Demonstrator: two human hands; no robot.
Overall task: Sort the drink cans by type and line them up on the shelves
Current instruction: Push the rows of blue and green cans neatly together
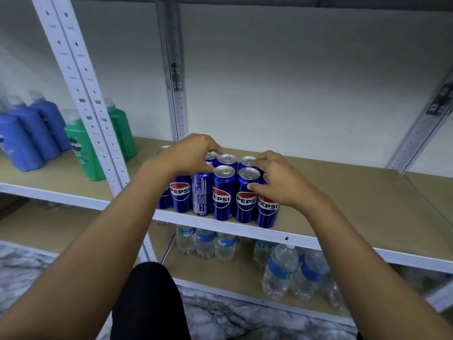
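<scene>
bare shelf [355, 192] right of cans [223, 192], uprights [81, 82] left

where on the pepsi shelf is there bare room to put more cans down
The shelf board is bare to the right of the Pepsi cans, out to the right upright, and behind them to the back wall. A narrower bare strip lies between the cans and the left upright. The cluster itself is crowded, with the left hand and right hand on it.
</scene>
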